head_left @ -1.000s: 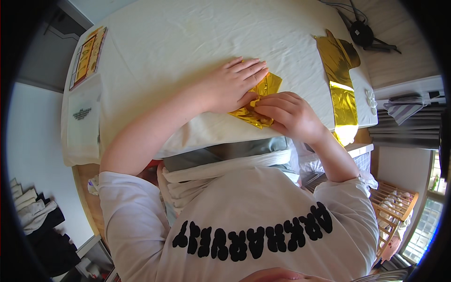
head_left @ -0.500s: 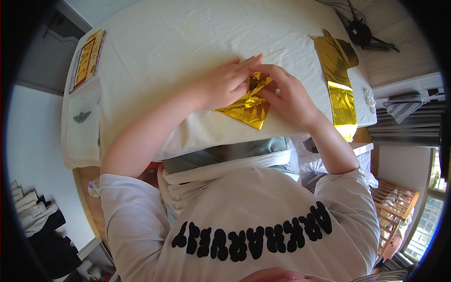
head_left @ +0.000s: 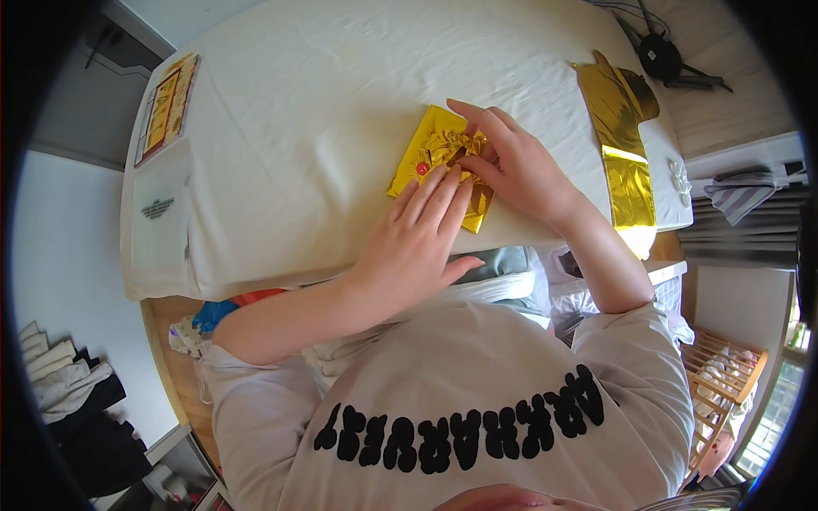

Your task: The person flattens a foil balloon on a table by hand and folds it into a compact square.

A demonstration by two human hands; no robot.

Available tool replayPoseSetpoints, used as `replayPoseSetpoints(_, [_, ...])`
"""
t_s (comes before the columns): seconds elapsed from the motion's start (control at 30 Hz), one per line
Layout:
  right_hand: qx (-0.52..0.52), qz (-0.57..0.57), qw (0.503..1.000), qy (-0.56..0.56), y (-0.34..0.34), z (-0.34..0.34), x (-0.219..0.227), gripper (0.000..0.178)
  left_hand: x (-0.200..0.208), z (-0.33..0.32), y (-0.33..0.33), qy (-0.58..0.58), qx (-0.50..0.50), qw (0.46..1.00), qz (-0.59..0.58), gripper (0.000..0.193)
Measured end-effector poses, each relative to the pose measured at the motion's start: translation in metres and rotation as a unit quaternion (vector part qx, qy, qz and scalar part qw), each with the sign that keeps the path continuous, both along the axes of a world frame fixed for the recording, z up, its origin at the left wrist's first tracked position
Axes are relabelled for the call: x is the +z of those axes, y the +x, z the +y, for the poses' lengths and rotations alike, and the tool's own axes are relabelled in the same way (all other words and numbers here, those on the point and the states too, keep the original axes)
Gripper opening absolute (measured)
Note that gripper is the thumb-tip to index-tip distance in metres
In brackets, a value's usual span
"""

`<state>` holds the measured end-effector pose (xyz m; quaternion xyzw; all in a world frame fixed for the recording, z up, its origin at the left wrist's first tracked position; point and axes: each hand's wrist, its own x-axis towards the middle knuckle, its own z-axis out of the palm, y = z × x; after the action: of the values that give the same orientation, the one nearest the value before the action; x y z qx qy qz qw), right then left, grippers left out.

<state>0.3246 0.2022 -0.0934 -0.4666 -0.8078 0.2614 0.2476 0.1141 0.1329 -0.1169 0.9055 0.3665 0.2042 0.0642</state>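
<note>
A flat, gold foil-wrapped packet (head_left: 424,136) lies on the bed near its front edge, with crumpled, gathered foil across its middle. On its left part sits a small round red piece (head_left: 422,169). My left hand (head_left: 413,230) lies outstretched, fingers extended, the fingertips touching the packet's near side and covering part of it. From the right comes my right hand (head_left: 515,166), its thumb and fingers bent around the gathered foil at the packet's right side. What exactly lies between those fingertips is partly hidden.
A larger sheet of gold foil (head_left: 629,183) is spread at the right of the white-covered surface (head_left: 298,145). At the left are a printed card (head_left: 168,109) and a translucent bag (head_left: 158,226). A black device with several arms (head_left: 660,58) stands at the far right.
My left hand has pulled back toward me and flattened out, uncovering the packet's left side and the red piece. The packet now lies flatter; my right hand stays at its right side.
</note>
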Motion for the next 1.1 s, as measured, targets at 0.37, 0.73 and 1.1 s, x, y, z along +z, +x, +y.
replayPoseSetpoints(0.37, [0.075,-0.103,0.967,0.22,0.032,-0.04,-0.016,0.037,-0.02,-0.005,0.008,0.02,0.05,0.998,-0.012,0.08])
replayPoseSetpoints(0.73, [0.091,-0.084,0.976,0.181,0.032,-0.088,-0.016,0.05,-0.029,-0.029,-0.005,0.134,0.018,0.991,0.0,0.041])
replayPoseSetpoints(1.1, [0.172,-0.089,0.934,0.3,0.024,-0.081,0.011,0.057,0.012,-0.022,-0.021,0.175,-0.021,0.978,-0.112,0.03])
